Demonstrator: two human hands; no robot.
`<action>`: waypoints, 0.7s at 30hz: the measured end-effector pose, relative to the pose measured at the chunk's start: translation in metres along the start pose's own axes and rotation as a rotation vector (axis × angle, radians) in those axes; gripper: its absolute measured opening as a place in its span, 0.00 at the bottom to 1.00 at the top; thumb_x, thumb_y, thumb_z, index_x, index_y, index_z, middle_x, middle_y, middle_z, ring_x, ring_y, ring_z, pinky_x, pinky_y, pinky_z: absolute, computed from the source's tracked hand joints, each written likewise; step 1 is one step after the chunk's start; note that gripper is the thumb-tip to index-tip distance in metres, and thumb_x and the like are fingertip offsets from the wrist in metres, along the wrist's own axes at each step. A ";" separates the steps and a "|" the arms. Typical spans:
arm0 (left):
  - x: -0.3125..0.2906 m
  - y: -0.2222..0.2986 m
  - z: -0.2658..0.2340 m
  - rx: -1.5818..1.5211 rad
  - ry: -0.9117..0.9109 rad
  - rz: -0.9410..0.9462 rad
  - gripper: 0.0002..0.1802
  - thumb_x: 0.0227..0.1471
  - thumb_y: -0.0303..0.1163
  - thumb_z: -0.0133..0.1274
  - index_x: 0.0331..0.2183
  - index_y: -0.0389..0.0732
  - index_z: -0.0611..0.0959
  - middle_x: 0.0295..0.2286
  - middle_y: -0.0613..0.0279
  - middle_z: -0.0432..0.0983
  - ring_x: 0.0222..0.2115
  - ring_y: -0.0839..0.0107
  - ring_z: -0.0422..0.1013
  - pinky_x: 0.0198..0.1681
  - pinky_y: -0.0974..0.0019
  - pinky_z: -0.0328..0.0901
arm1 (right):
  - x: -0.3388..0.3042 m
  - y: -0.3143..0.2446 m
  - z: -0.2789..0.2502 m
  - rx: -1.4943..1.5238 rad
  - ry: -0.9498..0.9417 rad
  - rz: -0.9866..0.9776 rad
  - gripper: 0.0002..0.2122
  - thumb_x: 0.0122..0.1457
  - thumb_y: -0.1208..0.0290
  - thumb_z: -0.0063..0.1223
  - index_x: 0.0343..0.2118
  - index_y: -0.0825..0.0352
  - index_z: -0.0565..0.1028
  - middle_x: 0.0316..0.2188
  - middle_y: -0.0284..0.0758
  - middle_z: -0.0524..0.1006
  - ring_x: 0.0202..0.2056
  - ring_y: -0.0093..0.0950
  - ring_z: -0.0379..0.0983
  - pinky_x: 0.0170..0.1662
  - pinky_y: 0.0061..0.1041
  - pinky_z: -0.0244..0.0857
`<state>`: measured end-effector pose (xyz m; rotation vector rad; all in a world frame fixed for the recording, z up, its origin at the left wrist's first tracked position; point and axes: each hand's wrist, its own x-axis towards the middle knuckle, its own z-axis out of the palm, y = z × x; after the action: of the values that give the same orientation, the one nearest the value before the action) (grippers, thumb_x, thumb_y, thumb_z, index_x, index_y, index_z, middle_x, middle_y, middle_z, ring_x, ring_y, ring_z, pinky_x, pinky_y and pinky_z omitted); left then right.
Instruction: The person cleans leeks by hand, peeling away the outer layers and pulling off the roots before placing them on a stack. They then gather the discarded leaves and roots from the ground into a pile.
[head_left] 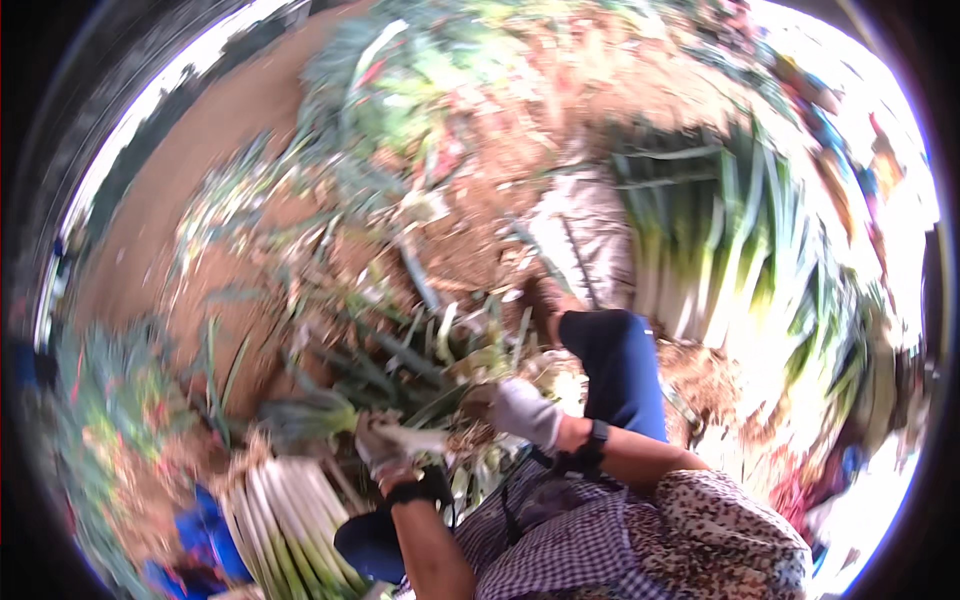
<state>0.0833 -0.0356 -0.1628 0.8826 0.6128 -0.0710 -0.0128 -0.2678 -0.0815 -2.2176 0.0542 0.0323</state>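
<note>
My left hand (380, 447), in a pale, soiled glove, is closed around a leek (420, 438) in front of my body. The leek lies roughly level, with its green leaves to the left of the hand. Its white shank and brown roots stick out to the right. My right hand (525, 411), gloved too, is just above and to the right of the roots. Its fingers are curled and stained brown. Blur hides what they hold, if anything, and whether they touch the roots.
A bundle of leeks (285, 520) lies at lower left beside a blue object (210, 535). On the right, many leeks (700, 240) lie in a row by a pale sheet (585, 225). Leaf trimmings (380, 370) cover the brown soil ahead. My bent knee (625, 350) is beyond the right hand.
</note>
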 end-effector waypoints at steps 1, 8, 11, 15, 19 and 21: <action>-0.014 0.006 0.015 -0.038 0.033 -0.007 0.13 0.52 0.39 0.49 0.20 0.45 0.70 0.16 0.67 0.63 0.18 0.70 0.61 0.32 0.65 0.63 | -0.006 0.008 -0.002 0.145 -0.039 0.026 0.10 0.53 0.65 0.51 0.34 0.61 0.79 0.26 0.40 0.78 0.28 0.39 0.76 0.34 0.34 0.69; -0.061 0.030 0.108 0.002 -0.330 0.050 0.13 0.57 0.39 0.48 0.23 0.45 0.69 0.19 0.74 0.60 0.18 0.82 0.55 0.20 0.80 0.53 | -0.058 0.020 -0.029 0.719 -0.052 0.069 0.16 0.59 0.60 0.51 0.40 0.69 0.76 0.30 0.35 0.79 0.33 0.24 0.74 0.38 0.24 0.68; -0.123 0.032 0.185 0.148 -0.472 0.165 0.10 0.56 0.37 0.48 0.26 0.45 0.69 0.22 0.73 0.61 0.19 0.83 0.56 0.21 0.80 0.54 | -0.087 0.024 -0.046 1.003 -0.066 0.057 0.25 0.58 0.55 0.52 0.49 0.73 0.68 0.39 0.35 0.75 0.41 0.22 0.68 0.46 0.22 0.63; -0.177 0.010 0.269 0.254 -0.701 0.153 0.09 0.55 0.35 0.50 0.29 0.44 0.68 0.23 0.71 0.62 0.20 0.82 0.59 0.22 0.78 0.54 | -0.125 0.011 -0.114 1.432 -0.203 0.029 0.21 0.56 0.56 0.55 0.40 0.72 0.72 0.23 0.27 0.74 0.23 0.14 0.68 0.26 0.15 0.63; -0.257 -0.037 0.337 0.446 -1.054 0.180 0.18 0.53 0.32 0.52 0.45 0.41 0.69 0.28 0.66 0.68 0.26 0.77 0.67 0.31 0.74 0.65 | -0.164 0.024 -0.147 1.288 0.134 0.107 0.13 0.56 0.61 0.56 0.29 0.70 0.78 0.17 0.27 0.74 0.17 0.12 0.66 0.18 0.14 0.57; -0.290 -0.067 0.353 0.552 -1.254 0.349 0.33 0.52 0.29 0.52 0.58 0.42 0.60 0.37 0.57 0.70 0.34 0.72 0.69 0.41 0.69 0.67 | -0.191 0.069 -0.154 1.003 0.314 -0.007 0.10 0.56 0.66 0.56 0.29 0.70 0.77 0.16 0.27 0.74 0.16 0.12 0.66 0.17 0.12 0.56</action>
<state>-0.0106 -0.3943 0.1121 1.2484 -0.7704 -0.4517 -0.2069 -0.4267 -0.0354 -1.2036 0.1900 -0.2876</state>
